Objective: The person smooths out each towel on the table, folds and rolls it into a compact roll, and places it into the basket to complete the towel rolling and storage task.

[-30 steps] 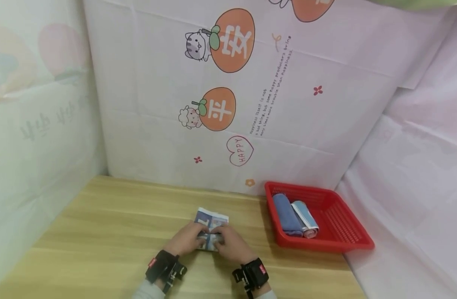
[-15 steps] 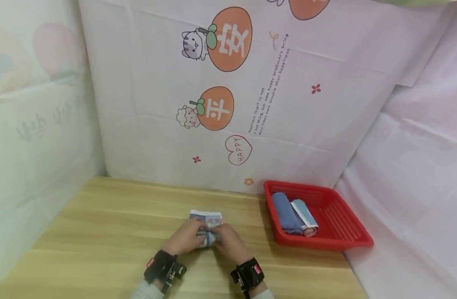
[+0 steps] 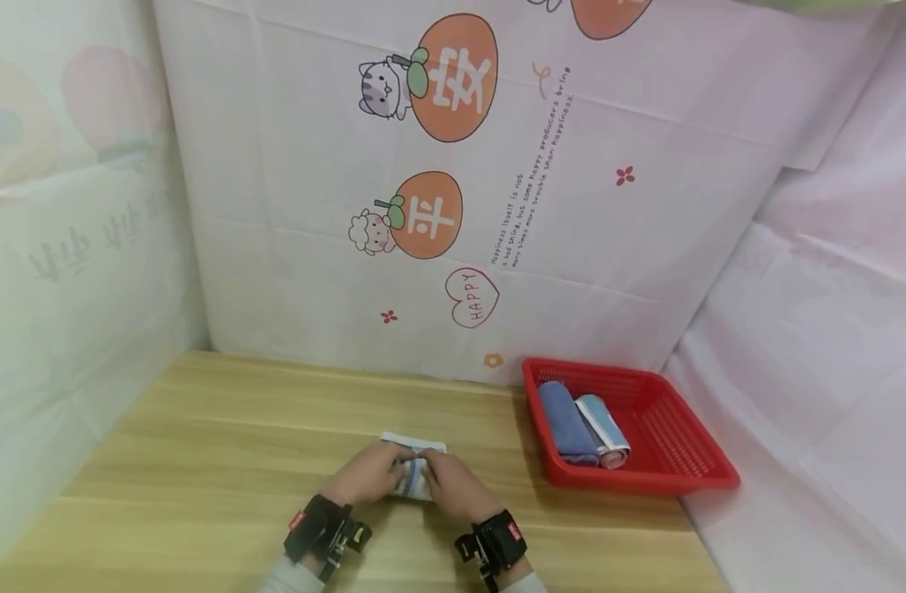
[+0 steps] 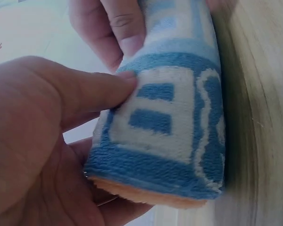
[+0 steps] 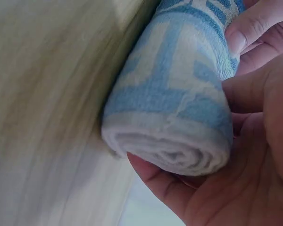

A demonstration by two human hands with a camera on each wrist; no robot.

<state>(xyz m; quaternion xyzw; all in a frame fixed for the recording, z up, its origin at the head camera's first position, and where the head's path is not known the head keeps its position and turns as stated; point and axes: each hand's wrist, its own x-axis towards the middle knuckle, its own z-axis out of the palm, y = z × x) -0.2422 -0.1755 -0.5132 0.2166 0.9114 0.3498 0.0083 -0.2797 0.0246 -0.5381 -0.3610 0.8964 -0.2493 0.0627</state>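
Between my two hands lies a partly rolled blue and white patterned towel (image 3: 414, 478), low in the middle of the head view. My left hand (image 3: 366, 473) grips its left end, thumb on top, as the left wrist view shows; an orange edge shows at that end of the towel (image 4: 165, 136). On the other side, my right hand (image 3: 462, 487) holds the right end, with fingers curled under the roll. Spiral layers are visible at the end of the towel (image 5: 174, 94) in the right wrist view. A short flat part of it sticks out beyond the fingertips.
A red plastic basket (image 3: 708, 449) stands at the right on the wooden table (image 3: 223, 461). Inside it lie a rolled dark blue towel (image 3: 569, 424) and a light blue and white rolled towel (image 3: 604, 428). Printed white cloth (image 3: 312, 272) hangs behind and at both sides.
The flat part of the towel beyond my hands has become shorter, and the roll has turned under my fingers. Both hands have stayed in about the same place.
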